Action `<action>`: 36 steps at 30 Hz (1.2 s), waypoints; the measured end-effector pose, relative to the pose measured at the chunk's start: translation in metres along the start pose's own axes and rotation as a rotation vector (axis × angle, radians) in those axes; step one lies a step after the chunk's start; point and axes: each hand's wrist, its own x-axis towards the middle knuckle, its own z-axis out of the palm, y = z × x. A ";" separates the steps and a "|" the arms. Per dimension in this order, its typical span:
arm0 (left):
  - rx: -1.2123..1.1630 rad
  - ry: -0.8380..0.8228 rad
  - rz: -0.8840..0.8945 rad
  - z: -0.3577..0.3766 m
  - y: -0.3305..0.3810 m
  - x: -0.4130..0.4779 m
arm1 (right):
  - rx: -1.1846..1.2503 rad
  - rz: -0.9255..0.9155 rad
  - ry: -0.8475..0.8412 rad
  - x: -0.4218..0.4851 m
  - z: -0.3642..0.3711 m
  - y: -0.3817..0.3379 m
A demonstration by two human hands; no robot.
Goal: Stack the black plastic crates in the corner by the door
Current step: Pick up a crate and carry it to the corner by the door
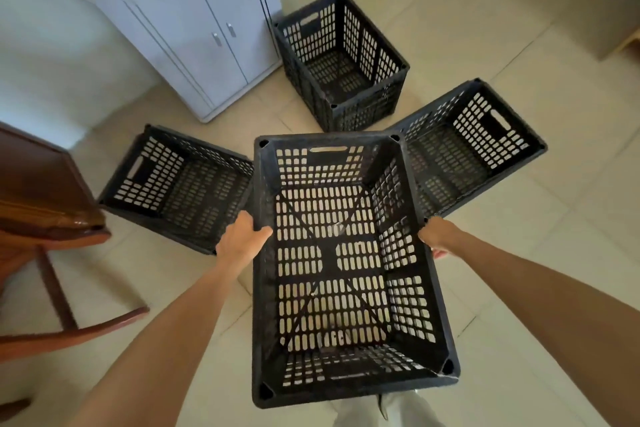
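carrying looks to be the step in hand: a black plastic crate (349, 270) fills the centre and lower middle of the frame, held up off the tiled floor (519, 28) by both hands on its long rims. the left hand (242, 239) grips the left rim, thumb over the top edge and fingers (258, 230) wrapped on it. the right hand (437, 234) clasps the right rim from outside; its fingers are mostly hidden behind the crate wall, so only the clenched hold on the rim can be read, not how they sit.

the held crate is empty; the floor shows through its slotted base. three more crates sit on the floor. one stands upright in the upper middle (341, 62), just beside a white cabinet (194, 28), and it too is empty. one lies at middle left (180, 184) and one at middle right (474, 146), both seeming tipped outward in this wide view, both empty, each partly hidden behind the held crate.

judging by the task, the upright crate by the cabinet seems the likely base of the stack, though no door is clearly visible. the next move would call for walking the crate forward, squaring its corners over that rim, and lowering it level so it seats. a wooden chair (45, 218) at the left edge stands clear of that path.
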 end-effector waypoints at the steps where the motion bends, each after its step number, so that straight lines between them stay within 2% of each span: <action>1: -0.016 0.002 0.002 -0.014 0.006 -0.012 | 0.012 -0.008 -0.005 -0.017 -0.009 -0.001; 7: -0.073 0.035 0.086 -0.104 0.048 -0.097 | 0.148 -0.020 -0.010 -0.134 -0.079 -0.004; 12: -0.054 0.014 0.164 -0.149 0.089 -0.114 | 0.293 -0.061 0.001 -0.192 -0.126 -0.005; 17: -0.045 0.051 0.334 -0.175 0.171 -0.154 | 0.345 -0.117 0.110 -0.239 -0.189 0.018; 21: 0.017 0.078 0.437 -0.171 0.242 -0.185 | 0.376 -0.143 0.161 -0.256 -0.244 0.051; 25: 0.090 0.152 0.440 -0.148 0.318 -0.198 | 0.383 -0.106 0.141 -0.251 -0.301 0.102; 30: 0.158 0.209 0.536 -0.122 0.428 -0.227 | 0.520 -0.118 0.163 -0.254 -0.389 0.168; 33: 0.152 0.244 0.588 -0.106 0.494 -0.236 | 0.513 -0.141 0.235 -0.254 -0.438 0.203; 36: 0.101 0.198 0.632 -0.089 0.549 -0.233 | 0.509 -0.147 0.309 -0.247 -0.478 0.236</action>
